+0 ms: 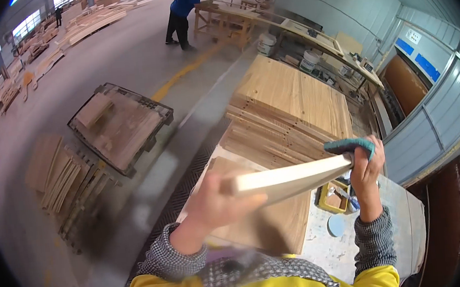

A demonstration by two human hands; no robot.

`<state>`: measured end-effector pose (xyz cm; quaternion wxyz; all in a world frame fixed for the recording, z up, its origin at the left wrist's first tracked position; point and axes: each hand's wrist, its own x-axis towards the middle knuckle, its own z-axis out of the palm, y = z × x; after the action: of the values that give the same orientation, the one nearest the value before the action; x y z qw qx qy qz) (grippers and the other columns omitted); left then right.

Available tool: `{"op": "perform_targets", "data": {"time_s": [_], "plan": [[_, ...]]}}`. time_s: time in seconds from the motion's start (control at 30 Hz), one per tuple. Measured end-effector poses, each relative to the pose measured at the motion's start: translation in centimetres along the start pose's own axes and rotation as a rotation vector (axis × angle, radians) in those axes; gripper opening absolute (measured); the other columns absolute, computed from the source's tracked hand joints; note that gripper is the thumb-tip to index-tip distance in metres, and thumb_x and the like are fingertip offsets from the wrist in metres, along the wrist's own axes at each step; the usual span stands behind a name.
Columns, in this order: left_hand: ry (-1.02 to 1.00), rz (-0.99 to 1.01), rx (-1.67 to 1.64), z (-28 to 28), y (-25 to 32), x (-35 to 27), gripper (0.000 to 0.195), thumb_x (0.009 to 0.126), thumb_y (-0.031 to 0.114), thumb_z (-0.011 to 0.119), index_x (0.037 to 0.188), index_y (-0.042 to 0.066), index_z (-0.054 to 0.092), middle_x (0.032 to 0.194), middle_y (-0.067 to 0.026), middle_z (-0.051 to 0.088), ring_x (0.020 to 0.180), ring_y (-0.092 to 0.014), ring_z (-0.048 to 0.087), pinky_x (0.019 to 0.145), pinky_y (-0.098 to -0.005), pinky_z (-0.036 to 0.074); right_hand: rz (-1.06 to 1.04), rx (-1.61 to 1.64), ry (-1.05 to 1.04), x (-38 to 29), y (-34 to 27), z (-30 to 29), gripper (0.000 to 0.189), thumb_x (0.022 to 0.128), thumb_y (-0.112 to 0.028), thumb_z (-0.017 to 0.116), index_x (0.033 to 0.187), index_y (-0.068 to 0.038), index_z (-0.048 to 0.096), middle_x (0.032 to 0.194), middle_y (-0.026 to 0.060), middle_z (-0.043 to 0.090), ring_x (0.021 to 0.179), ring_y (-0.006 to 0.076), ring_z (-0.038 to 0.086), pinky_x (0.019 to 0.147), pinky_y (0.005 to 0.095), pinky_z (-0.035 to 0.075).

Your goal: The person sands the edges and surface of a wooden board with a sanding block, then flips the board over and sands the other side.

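A pale-edged wooden panel [295, 174] is held up on edge between both hands, above the worktable. My left hand [213, 203], blurred, grips the panel's left end. At the other end, my right hand [367, 167] has the panel's corner against its palm side and also holds a teal pad [350, 145], perhaps a sanding pad, over the top corner. Beneath the raised panel, a flat wooden board [279, 226] lies on the white worktable [327, 250]. Beyond it are wooden panels with small holes [262, 136].
On the table's right are a yellow tray [323, 203] and a round blue disc [336, 225]. A large wooden panel stack [291, 92] stands ahead. To the left are a loaded pallet [122, 127] and wood strips [61, 180]. A person [184, 13] leans over a far bench.
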<state>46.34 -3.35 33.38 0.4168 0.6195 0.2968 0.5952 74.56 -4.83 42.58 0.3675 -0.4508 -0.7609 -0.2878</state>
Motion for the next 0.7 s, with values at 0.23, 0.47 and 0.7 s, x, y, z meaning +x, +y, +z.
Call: {"op": "perform_targets", "data": {"time_s": [0.23, 0.47, 0.7], "plan": [[-0.157, 0.023, 0.008, -0.8, 2.0, 0.8, 0.024, 0.065, 0.004, 0.072, 0.085, 0.001, 0.060, 0.076, 0.0000, 0.061, 0.070, -0.004, 0.054, 0.059, -0.0224, 0.046, -0.156, 0.042, -0.061, 5.2, -14.4, 4.4, 0.027, 0.059, -0.029, 0.065, 0.068, -0.011, 0.047, 0.061, 0.0033, 0.041, 0.055, 0.0183, 0.045, 0.050, 0.0312, 0.033], [-0.160, -0.017, -0.122, -0.7, 1.2, 0.3, 0.043, 0.058, -0.003, 0.075, 0.092, -0.003, 0.048, 0.084, -0.0128, 0.063, 0.073, -0.017, 0.061, 0.065, -0.0284, 0.050, -0.096, -0.001, -0.031, 0.0, -0.2, 1.4, 0.035, 0.089, -0.027, 0.042, 0.063, -0.006, 0.051, 0.059, 0.0104, 0.052, 0.052, 0.0270, 0.048, 0.049, 0.0360, 0.037], [-0.059, 0.099, -0.136, 0.0, -0.5, -0.1, 0.052, 0.060, 0.000, 0.078, 0.101, -0.002, 0.045, 0.090, -0.0112, 0.061, 0.080, -0.013, 0.060, 0.066, -0.0265, 0.049, -0.137, -0.083, 0.160, 0.1, -2.1, 1.9, 0.014, 0.070, -0.020, 0.061, 0.067, -0.010, 0.051, 0.061, 0.0067, 0.049, 0.052, 0.0211, 0.048, 0.048, 0.0327, 0.038]]}}
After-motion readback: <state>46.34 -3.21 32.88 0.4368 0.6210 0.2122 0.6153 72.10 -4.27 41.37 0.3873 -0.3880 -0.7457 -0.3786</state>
